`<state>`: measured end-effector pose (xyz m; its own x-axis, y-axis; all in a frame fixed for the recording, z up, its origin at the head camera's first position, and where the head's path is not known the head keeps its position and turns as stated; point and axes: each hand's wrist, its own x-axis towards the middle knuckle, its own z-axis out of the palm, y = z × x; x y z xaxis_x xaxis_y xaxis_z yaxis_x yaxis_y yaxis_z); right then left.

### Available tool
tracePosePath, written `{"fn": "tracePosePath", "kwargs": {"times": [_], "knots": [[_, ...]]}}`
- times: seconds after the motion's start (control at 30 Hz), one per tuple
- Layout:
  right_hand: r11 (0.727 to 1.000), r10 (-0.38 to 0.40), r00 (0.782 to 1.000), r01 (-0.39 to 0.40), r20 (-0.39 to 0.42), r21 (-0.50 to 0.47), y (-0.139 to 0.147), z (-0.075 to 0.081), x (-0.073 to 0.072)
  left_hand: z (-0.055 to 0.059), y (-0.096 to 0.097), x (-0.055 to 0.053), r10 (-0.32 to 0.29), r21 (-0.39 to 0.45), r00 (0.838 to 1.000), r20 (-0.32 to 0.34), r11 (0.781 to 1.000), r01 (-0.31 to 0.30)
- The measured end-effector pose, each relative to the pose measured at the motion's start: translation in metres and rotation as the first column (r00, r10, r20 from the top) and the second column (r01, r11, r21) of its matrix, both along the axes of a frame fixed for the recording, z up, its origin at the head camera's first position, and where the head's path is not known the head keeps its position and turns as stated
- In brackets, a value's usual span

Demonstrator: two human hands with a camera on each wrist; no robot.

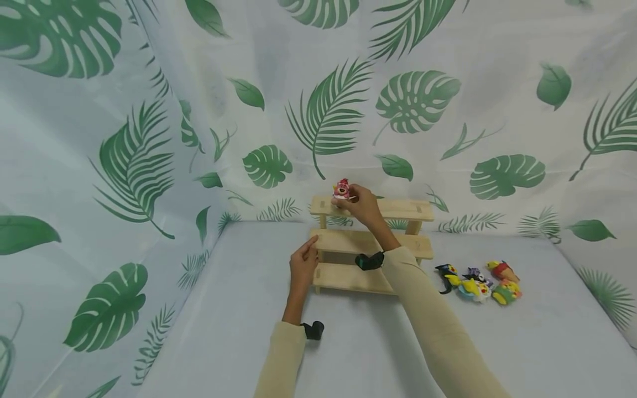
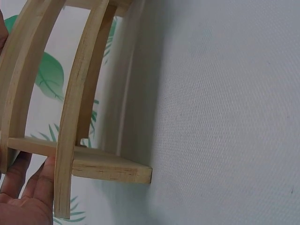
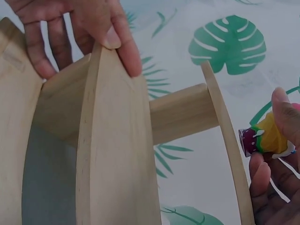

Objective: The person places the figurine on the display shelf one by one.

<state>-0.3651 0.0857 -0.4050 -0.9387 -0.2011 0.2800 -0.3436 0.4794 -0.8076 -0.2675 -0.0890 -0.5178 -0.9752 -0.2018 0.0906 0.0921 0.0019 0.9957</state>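
Observation:
A three-tier wooden display rack [image 1: 348,241] stands on the table against the leafy backdrop. My right hand [image 1: 365,207] pinches a small pink toy figurine [image 1: 342,189] at the left end of the top tier. In the right wrist view the figurine's yellow body and dark purple base [image 3: 248,141] lie close to the top board [image 3: 228,136]. My left hand [image 1: 303,265] grips the left end of the middle tier, thumb and forefinger pinching the board [image 3: 119,140]. From the left wrist view, some of its fingers [image 2: 44,180] sit by the side support [image 2: 35,146].
Several colourful toy figurines [image 1: 480,283] lie in a cluster on the table [image 1: 224,342], right of the rack. A white curtain [image 1: 269,50] with green leaf prints hangs behind and along the left. My right forearm [image 1: 433,309] crosses in front of the rack's right part.

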Motion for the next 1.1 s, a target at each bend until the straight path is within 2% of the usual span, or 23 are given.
{"fn": "tracePosePath", "kwargs": {"times": [0.07,0.3,0.47,0.67,0.93,1.1], "knots": [[1.0,-0.009,1.0,0.009,-0.006,0.017,-0.002,-0.001,-0.001,0.001,-0.001,-0.001,-0.018,0.004,1.0,0.003,1.0,0.018],[0.996,-0.054,0.999,0.054,-0.002,0.077,-0.003,-0.004,-0.003,0.03,0.001,0.017,-0.065,-0.005,0.998,-0.013,0.998,0.065],[0.995,-0.059,0.998,0.059,0.008,0.083,-0.006,-0.005,-0.003,0.029,-0.002,0.018,-0.075,0.004,0.997,0.002,0.997,0.075],[0.992,-0.067,0.998,0.066,0.007,0.104,-0.008,-0.003,-0.004,0.027,-0.004,0.015,-0.071,0.026,0.997,-0.01,0.997,0.071],[0.991,-0.067,0.997,0.071,-0.048,0.109,-0.009,-0.004,-0.003,0.028,-0.004,0.014,-0.07,0.027,0.998,-0.004,0.997,0.07],[0.99,-0.07,0.997,0.074,-0.037,0.12,-0.008,-0.003,-0.003,0.028,-0.004,0.014,-0.088,0.041,0.996,0.009,0.995,0.088]]}}
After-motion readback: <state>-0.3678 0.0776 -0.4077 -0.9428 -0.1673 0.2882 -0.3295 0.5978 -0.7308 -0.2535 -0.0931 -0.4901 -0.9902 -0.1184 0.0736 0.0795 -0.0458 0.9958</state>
